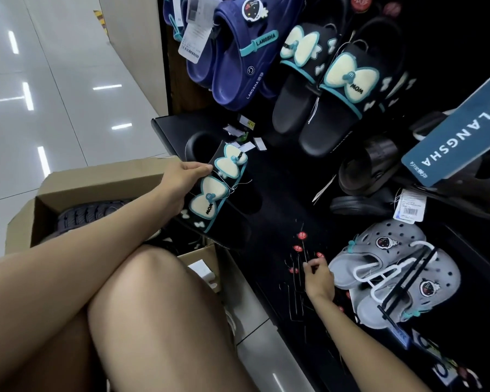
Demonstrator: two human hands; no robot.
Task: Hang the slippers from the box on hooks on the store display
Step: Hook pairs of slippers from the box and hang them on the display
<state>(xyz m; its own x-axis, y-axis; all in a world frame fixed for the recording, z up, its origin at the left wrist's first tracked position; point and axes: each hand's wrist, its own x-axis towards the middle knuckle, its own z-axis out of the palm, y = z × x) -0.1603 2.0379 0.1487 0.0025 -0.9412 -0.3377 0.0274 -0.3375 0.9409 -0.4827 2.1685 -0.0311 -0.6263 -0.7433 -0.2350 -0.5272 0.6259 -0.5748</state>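
Bow slippers held left of the empty hooks
The black bow slipper pair point(219, 190) is gripped by the left hand point(181, 183), long axis running near-to-far; a red-tipped hook point(304, 251), well right, is pinched by the right hand point(318, 274).

Left hand point(186, 181) gripping bow slippers point(218, 190), right hand point(318, 274) pinching display hook point(301, 251)

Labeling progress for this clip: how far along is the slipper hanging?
Done: one black bow pair already hangs on the display, beside the navy clogs and above the grey clogs. In hand: the left hand grips another bow pair, while the right hand reaches among the bare hooks. Left: hanging this pair, plus more footwear visible in the cardboard box.
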